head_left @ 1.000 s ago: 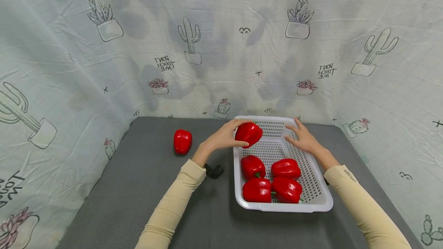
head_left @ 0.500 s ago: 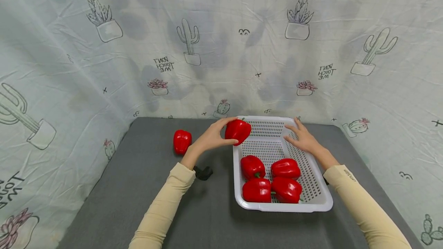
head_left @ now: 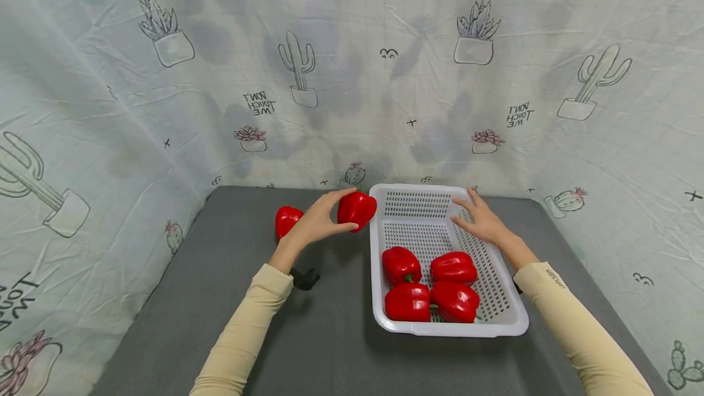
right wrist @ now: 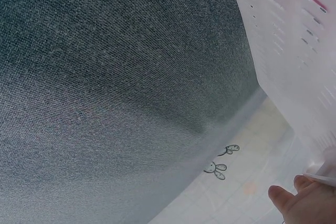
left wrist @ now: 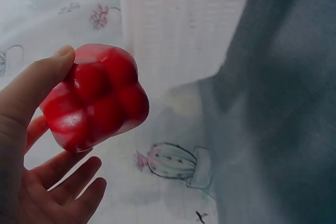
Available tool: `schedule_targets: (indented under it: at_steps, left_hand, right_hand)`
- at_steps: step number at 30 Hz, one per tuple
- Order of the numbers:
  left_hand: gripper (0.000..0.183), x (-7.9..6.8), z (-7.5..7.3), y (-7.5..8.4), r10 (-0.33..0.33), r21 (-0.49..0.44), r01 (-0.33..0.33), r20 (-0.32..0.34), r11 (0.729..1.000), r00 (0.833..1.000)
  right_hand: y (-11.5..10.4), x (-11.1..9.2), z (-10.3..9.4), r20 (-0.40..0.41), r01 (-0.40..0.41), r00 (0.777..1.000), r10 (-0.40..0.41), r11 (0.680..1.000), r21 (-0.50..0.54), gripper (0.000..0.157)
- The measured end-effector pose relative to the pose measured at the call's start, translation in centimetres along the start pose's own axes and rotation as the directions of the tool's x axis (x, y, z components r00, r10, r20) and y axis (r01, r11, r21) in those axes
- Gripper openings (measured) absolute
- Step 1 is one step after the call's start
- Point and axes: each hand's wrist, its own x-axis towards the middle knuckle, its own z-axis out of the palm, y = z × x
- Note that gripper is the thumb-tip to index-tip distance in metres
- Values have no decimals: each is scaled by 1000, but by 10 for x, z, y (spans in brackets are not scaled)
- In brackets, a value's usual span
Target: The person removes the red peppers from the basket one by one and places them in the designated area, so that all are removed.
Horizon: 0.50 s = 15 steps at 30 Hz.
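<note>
My left hand (head_left: 315,220) pinches a red bell pepper (head_left: 356,210) between thumb and fingers, just left of the basket's back left corner. In the left wrist view the lobed end of this bell pepper (left wrist: 100,98) shows, while the lower fingers lie off it. The white slotted basket (head_left: 376,274) holds several red bell peppers (head_left: 455,302) in its near half. My right hand (head_left: 483,220) is at the basket's right rim, fingers spread and pointing over its inside. In the right wrist view its fingertips (right wrist: 282,198) show beside the rim.
Another red bell pepper (head_left: 287,220) lies on the grey table (head_left: 220,298) at the left, partly hidden behind my left hand. A printed cloth (head_left: 352,78) hangs behind and beside the table. Something black (head_left: 305,278) shows below the left wrist.
My left hand has moved left with its bell pepper, from above the basket to beyond its left rim, and now partly covers the table bell pepper. The right hand stays put.
</note>
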Motion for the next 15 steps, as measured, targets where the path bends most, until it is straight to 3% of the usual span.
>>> schedule_targets:
  at_steps: [15]
  left_hand:
    - [76,-20,-3,-33,-51,137,46,34,990,998]
  right_hand:
    - [-7,-1,1,4,-12,1000,12,1000,-2,60]
